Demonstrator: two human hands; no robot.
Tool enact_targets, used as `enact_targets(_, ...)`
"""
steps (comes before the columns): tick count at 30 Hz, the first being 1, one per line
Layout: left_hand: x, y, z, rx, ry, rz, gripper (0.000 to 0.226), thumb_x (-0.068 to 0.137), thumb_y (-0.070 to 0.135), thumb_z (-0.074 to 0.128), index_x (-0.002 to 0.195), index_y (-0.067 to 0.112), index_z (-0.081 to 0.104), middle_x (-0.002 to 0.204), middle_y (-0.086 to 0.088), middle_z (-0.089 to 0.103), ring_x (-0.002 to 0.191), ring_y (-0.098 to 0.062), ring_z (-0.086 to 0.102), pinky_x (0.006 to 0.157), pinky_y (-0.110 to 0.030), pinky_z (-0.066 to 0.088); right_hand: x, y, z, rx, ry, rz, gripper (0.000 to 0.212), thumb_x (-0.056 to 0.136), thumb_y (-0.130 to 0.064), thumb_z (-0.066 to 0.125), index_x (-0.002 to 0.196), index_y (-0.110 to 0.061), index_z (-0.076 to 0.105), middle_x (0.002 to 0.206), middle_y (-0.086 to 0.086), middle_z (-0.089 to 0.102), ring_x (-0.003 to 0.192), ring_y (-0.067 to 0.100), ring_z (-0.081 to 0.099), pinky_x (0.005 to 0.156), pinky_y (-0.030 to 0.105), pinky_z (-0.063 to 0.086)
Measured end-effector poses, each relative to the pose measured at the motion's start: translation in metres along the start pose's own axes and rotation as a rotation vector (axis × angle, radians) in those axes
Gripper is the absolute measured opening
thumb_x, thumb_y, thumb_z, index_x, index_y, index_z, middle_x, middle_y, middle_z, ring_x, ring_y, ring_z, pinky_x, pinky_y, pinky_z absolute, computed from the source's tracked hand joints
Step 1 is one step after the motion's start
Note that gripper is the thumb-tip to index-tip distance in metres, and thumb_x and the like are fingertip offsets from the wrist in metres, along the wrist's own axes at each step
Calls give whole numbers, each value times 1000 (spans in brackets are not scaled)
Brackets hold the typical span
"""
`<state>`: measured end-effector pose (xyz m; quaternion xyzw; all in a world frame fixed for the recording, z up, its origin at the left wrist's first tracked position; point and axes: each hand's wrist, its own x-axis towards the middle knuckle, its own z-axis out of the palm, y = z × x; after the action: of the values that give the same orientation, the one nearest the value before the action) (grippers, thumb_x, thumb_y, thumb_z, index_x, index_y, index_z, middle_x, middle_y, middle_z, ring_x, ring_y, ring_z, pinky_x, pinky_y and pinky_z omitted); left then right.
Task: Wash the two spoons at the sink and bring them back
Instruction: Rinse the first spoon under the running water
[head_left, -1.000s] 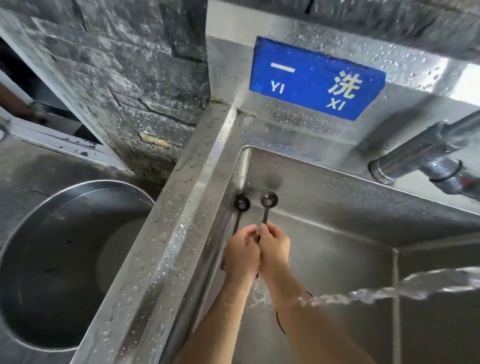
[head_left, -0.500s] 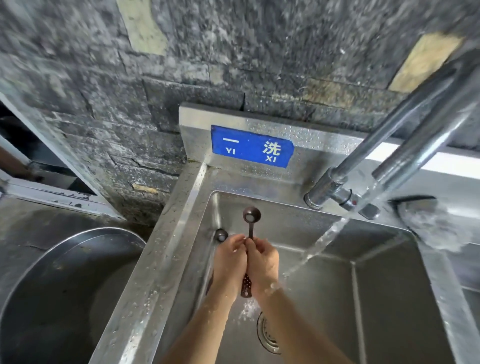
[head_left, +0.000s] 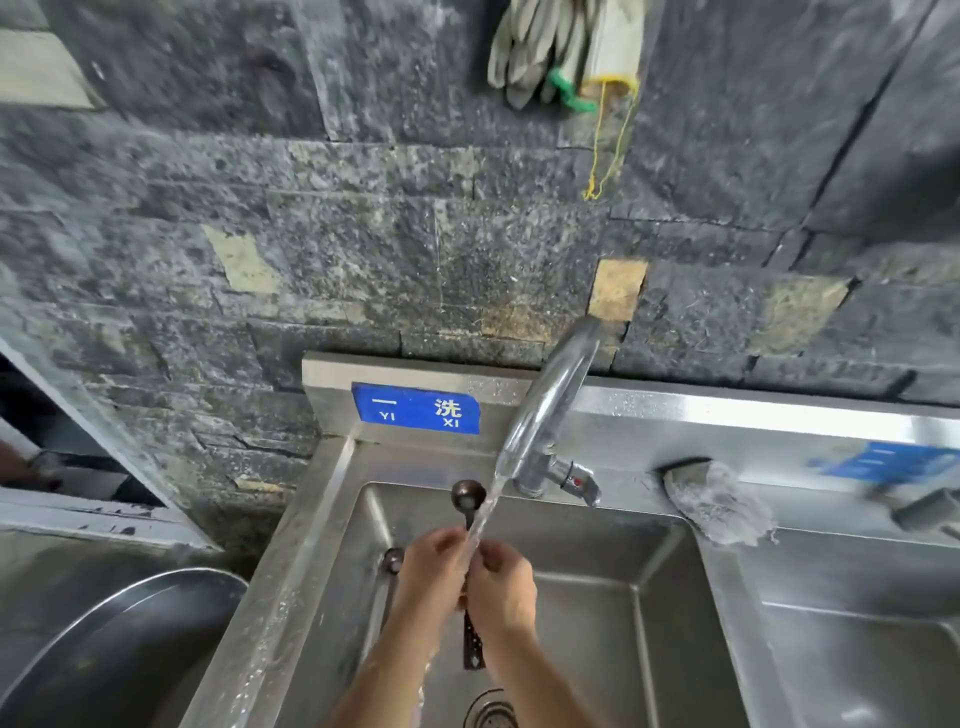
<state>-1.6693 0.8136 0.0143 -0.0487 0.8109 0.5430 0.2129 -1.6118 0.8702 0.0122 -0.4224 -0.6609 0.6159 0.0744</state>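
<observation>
Head view: left grip (head_left: 434, 577) and right grip (head_left: 503, 592) pinch spoon (head_left: 467, 498), clear of sink walls (head_left: 597, 535).

Dark brown, pale-speckled spoon (head_left: 466, 499) between left hand (head_left: 431, 574) and right hand (head_left: 505, 590); beyond them, blue white-lettered sign (head_left: 415, 414), mottled grey wall (head_left: 363, 249).

Lower centre: left hand (head_left: 431, 577) and right hand (head_left: 501, 592) both grip one dark spoon (head_left: 467, 498), bowl up, over the sink (head_left: 597, 545). Water (head_left: 491, 493) from the tap (head_left: 550, 400) strikes between the hands. Blue sign (head_left: 415, 409) behind. Gloves (head_left: 524, 47) hang at top.
</observation>
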Motion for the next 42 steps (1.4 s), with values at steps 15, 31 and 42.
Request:
enact_targets(15,-100,26,-27,-110,-41,-126,11,86,17,62,76,16,68,78,-16,76,78,-36,75,72,-53,60,-91,-20,-60,4,-111,-31,19,94,-19,66,79,-20,77,63,-5,77,49,8,71,48,22,57)
enact_targets(31,-139,10,-62,-243,-175,-201,18,90,5,64,78,12,75,76,-16,75,53,-24,68,39,-26,43,-143,-9,-42,-42,-71,51,18,91,-24,62,86,-23,79,68,-2,79,52,12,72,57,28,61)
enact_targets(42,-132,-12,-78,-287,-233,-191,23,87,-3,65,77,14,75,77,-13,78,61,-24,72,43,-23,50,-166,6,-26,66,-32,120,15,88,-19,64,91,-16,79,73,4,80,50,10,67,55,26,57)
